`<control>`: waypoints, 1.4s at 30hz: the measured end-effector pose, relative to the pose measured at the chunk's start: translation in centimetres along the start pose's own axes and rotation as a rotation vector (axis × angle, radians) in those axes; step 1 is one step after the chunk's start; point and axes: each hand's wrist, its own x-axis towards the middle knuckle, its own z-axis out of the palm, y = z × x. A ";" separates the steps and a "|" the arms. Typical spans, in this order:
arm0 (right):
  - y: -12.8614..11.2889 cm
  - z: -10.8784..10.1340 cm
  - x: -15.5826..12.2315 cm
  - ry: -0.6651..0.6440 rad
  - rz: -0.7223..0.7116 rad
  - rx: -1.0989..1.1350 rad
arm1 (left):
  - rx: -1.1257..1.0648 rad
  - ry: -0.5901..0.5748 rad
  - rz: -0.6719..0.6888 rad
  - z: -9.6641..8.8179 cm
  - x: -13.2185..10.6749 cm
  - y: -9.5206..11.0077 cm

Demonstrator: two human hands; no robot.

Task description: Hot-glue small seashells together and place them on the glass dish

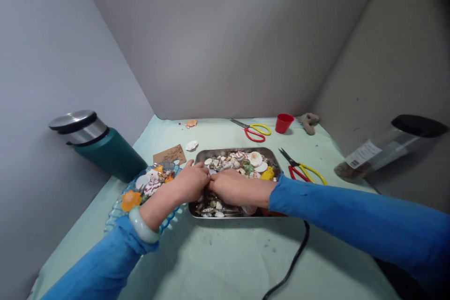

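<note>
A steel tray point(274, 161) full of mixed seashells point(251, 161) sits mid-table. Both my hands meet over its left part. My left hand point(190, 182) is curled, fingertips pressed toward the right hand; a pale bangle point(142, 226) is on that wrist. My right hand point(232, 187) is also closed, fingers tucked down among the shells. What either pinches is hidden. Left of the tray a blue glass dish point(117, 213) holds coloured shells, including an orange one point(131, 200).
A teal flask with steel lid point(101, 147) lies at left. Brown card point(169, 154) and loose shells point(191, 145) lie behind the dish. Scissors point(256, 131), a red cup point(283, 123), more scissors point(302, 169), a clear jar point(386, 147) at right, black cable point(291, 262) in front.
</note>
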 end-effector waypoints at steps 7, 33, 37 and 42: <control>-0.1 -0.5 -0.6 0.024 -0.037 -0.049 | 0.009 0.030 -0.033 0.3 0.3 -0.1; 2.3 -4.9 -0.6 0.177 0.175 -0.086 | -0.040 0.063 -0.117 -1.1 0.4 -1.0; 1.3 -4.3 -0.3 0.068 0.162 -0.079 | -0.019 0.047 -0.105 -0.6 0.2 -0.3; 0.5 -3.4 0.3 -0.157 0.158 -0.073 | -0.013 0.102 -0.120 -1.1 -0.2 -1.1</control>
